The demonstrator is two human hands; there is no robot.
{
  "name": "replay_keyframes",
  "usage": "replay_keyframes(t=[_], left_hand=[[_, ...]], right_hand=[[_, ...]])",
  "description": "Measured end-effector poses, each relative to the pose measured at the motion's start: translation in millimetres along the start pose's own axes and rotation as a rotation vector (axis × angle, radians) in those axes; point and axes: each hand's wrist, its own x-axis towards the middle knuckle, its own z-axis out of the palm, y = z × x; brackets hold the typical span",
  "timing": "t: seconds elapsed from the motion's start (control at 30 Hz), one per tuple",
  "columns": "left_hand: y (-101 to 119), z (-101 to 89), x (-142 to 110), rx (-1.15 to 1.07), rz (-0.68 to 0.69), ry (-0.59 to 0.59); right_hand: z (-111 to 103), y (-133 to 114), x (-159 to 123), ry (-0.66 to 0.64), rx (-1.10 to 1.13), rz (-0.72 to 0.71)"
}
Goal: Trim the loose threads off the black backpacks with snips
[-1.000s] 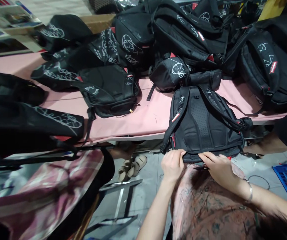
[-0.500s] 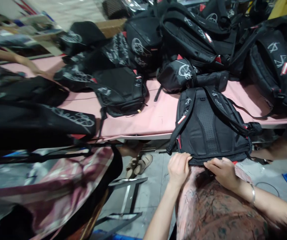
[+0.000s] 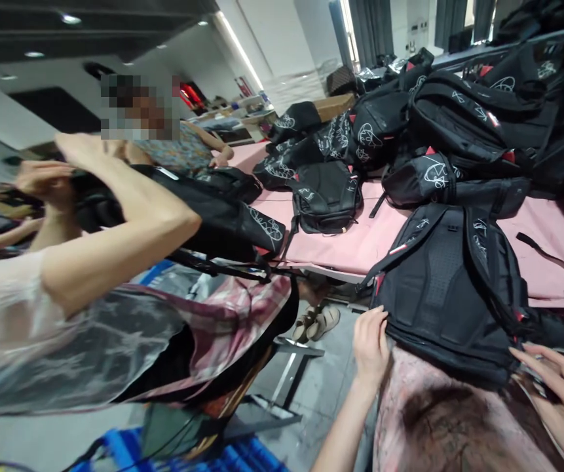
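A black backpack [image 3: 441,288] lies with its padded back panel and shoulder straps facing up, partly on the table edge and partly over my lap. My left hand [image 3: 373,344] is closed on its lower left corner, thumb at the edge. At the lower right corner is my right hand [image 3: 559,390], fingers bent and fingertips close to the bag's side. Under those fingers shows a small dark object with a metallic glint, too hidden to name. White scribble-like prints and small red tags mark the straps.
Several black backpacks [image 3: 473,121] crowd the pink-covered table [image 3: 331,255]. At left, a co-worker's raised arm [image 3: 129,216] is close by, with a black bag [image 3: 223,216] in front. Another person sits farther back. Blue crates [image 3: 242,452] and a metal stool frame [image 3: 286,380] stand on the floor.
My right hand has moved from the backpack's bottom edge to its lower right corner. My left hand stays at the lower left corner. The view has tilted up and left, bringing co-workers in.
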Motion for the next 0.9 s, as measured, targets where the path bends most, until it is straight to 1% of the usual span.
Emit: replay_keyframes(t=[0.03, 0.07, 0.13, 0.2, 0.27, 0.33, 0.4, 0.5, 0.63, 0.73, 0.83, 0.9], left_hand=[[11.4, 4.4, -7.7, -0.011, -0.012, 0.01], [24.7, 9.6, -15.5, -0.041, -0.005, -0.013], [53.7, 20.2, -28.4, -0.123, 0.06, -0.134], [80.0, 29.3, -35.6, -0.148, 0.132, -0.241], [99.9, 36.3, -37.0, -0.097, 0.165, -0.267], [113.2, 40.8, -34.6, -0.063, 0.158, -0.27], [121.5, 43.3, -30.7, -0.066, 0.145, -0.271], [128.2, 45.5, -25.3, -0.053, 0.125, -0.232], [131.0, 48.2, -22.1, -0.002, 0.126, -0.225], [130.7, 46.9, -22.5, 0.018, 0.107, -0.257], [130.6, 41.8, -23.2, 0.007, 0.082, -0.321], [129.9, 37.6, -22.9, -0.004, 0.097, -0.363]], right_hand=[[4.6, -4.2, 4.9, -0.012, 0.036, -0.006], [9.2, -9.3, 9.8, -0.012, 0.069, -0.012], [17.0, -20.1, 18.9, -0.055, 0.141, -0.009], [22.5, -28.6, 25.9, -0.061, 0.188, 0.011], [24.8, -34.3, 29.5, -0.04, 0.212, 0.043], [24.4, -38.3, 29.5, -0.01, 0.205, 0.071], [23.0, -40.5, 27.7, 0.009, 0.185, 0.086], [21.8, -39.3, 25.6, 0.008, 0.182, 0.094], [21.0, -31.4, 25.6, -0.055, 0.21, 0.098], [19.7, -24.7, 24.6, -0.118, 0.204, 0.075], [20.2, -20.5, 23.4, -0.14, 0.156, 0.03], [21.6, -20.1, 23.0, -0.145, 0.145, -0.011]])
